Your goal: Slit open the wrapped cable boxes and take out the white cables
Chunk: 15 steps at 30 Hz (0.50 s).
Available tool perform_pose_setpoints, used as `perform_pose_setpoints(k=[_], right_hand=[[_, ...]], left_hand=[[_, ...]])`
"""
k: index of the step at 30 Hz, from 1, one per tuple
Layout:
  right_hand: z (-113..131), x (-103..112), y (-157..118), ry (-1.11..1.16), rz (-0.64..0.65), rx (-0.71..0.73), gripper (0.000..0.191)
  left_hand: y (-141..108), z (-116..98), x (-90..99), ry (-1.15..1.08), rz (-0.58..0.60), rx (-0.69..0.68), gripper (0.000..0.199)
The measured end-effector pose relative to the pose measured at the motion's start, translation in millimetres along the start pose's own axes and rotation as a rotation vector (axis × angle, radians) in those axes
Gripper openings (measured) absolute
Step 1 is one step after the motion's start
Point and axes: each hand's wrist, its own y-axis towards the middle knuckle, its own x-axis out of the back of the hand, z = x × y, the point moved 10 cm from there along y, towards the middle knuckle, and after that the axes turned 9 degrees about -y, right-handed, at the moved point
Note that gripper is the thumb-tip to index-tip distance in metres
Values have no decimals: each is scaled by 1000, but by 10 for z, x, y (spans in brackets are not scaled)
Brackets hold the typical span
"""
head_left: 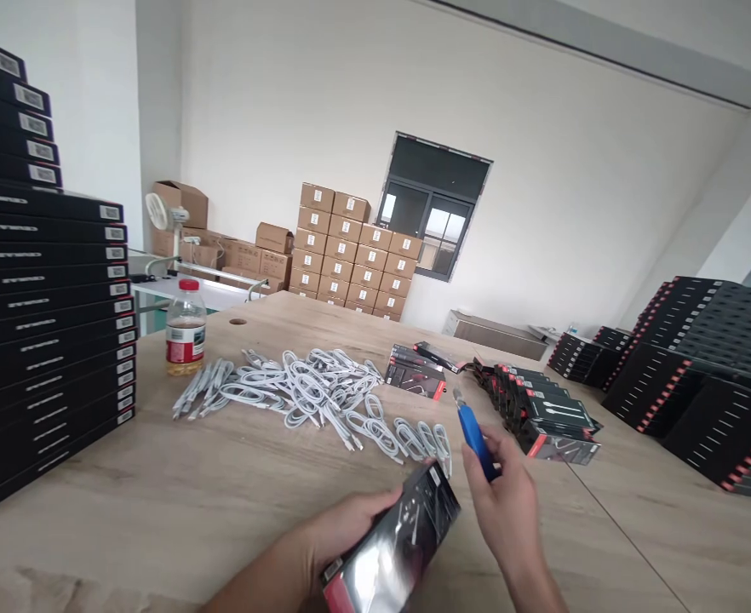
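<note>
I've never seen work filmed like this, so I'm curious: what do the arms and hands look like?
They are human, not mechanical. The left grip and right grip are bare hands without gloves. No sleeve, watch, cable or marking shows on the visible parts of the left forearm or right forearm.

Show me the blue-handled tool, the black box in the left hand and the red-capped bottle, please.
Blue-handled tool (475, 436): head view, on the middle of its blue handle.
Black box (406, 529): head view, on its shiny printed face.
Red-capped bottle (186, 339): head view, on its label.
</note>
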Motion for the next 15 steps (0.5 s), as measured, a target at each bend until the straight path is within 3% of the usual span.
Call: perform_pose_setpoints(k=[4, 7, 9, 12, 15], right_hand=[[-668, -109, 96, -269, 182, -52, 35], [-1281, -189, 86, -521, 391, -187, 20], [-1551, -190, 63, -619, 499, -274, 10], [-1513, -79, 122, -599, 411, -306, 15], [-1026, -113, 114, -163, 317, -226, 46]], left_hand=[[-101, -148, -2, -145, 42, 37, 45], [-158, -322, -12, -209, 105, -30, 39], [-195, -371, -33, -214, 136, -45, 39], [-273, -351, -97, -166, 160, -10, 43], [-373, -287, -229, -91, 221, 39, 47]])
